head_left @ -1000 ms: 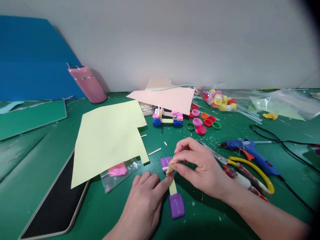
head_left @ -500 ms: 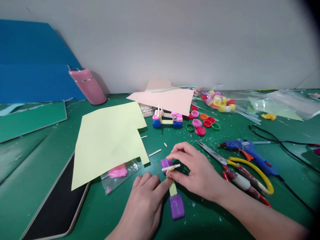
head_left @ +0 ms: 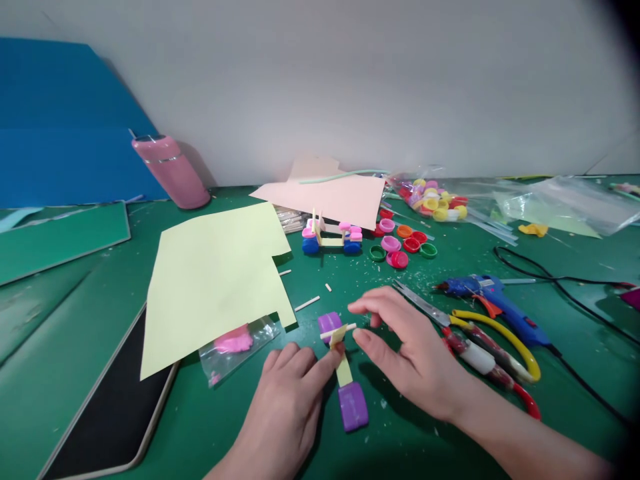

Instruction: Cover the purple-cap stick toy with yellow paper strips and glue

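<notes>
A small paper model lies on the green table, with a pale yellow strip [head_left: 344, 372] joining two purple blocks, one far [head_left: 330, 327] and one near [head_left: 353, 407]. A thin white stick [head_left: 330, 334] crosses the strip by the far block, and a small yellow flap [head_left: 339, 335] stands against it. My left hand [head_left: 290, 400] is closed, its index fingertip pressed on the strip at the flap's base; its thumb is mostly hidden. My right hand [head_left: 410, 353] hovers just right of the stick, thumb and index finger apart, holding nothing.
Scissors [head_left: 425, 303] and a blue glue gun [head_left: 495, 300] with a black cord lie right. Behind stand a blue-and-pink model [head_left: 331, 239] and coloured bottle caps [head_left: 391, 244]. Yellow paper [head_left: 215, 280], a dark tablet-like panel [head_left: 110, 407] and a pink bottle [head_left: 173, 172] are left.
My right hand has let go of the yellow flap and stick and drawn back to the right, its fingers parting. My left hand stays pressed on the strip.
</notes>
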The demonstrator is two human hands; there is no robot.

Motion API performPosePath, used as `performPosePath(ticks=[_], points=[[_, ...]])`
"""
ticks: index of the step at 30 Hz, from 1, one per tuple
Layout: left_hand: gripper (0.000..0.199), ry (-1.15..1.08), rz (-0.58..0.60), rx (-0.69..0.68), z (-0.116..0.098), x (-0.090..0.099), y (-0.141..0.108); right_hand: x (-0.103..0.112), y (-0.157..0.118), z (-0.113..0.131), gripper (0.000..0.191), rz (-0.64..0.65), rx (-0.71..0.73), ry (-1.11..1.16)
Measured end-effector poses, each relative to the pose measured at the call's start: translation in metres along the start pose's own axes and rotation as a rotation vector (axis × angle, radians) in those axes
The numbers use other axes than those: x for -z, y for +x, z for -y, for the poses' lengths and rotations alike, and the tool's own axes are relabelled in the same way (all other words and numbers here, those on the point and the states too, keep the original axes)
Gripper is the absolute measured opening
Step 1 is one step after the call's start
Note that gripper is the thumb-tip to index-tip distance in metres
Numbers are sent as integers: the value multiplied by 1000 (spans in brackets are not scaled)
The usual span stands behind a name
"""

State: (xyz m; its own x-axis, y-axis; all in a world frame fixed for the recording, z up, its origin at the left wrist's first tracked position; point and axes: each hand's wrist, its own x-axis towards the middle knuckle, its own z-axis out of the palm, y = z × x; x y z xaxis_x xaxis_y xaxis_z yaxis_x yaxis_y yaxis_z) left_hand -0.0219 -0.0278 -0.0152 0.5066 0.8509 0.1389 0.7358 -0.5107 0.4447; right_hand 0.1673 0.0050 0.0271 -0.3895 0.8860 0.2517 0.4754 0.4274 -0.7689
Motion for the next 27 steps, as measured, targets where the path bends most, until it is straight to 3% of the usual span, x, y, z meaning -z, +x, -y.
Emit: performPosePath(ticks=[3, 5, 15, 20, 24, 27], points=[[43, -51, -46, -18, 1, 0, -1, -7, -19, 1, 6, 47, -133, 27], [42, -70, -70, -29, 3, -1, -1, -13, -28, 0, 10, 96, -177, 36], [32, -176, -99, 11, 3, 6, 3, -14, -27, -3, 12, 189, -192, -49], [4, -263, -241, 220, 0, 9, 9, -13, -27, -3, 17, 170, -190, -38], [21, -211, -255, 381, 3, 10, 19, -12, -27, -3, 19, 159, -196, -16], [22, -230, -204, 316, 4, 12, 29, -12, -26, -3, 19, 162, -201, -12]])
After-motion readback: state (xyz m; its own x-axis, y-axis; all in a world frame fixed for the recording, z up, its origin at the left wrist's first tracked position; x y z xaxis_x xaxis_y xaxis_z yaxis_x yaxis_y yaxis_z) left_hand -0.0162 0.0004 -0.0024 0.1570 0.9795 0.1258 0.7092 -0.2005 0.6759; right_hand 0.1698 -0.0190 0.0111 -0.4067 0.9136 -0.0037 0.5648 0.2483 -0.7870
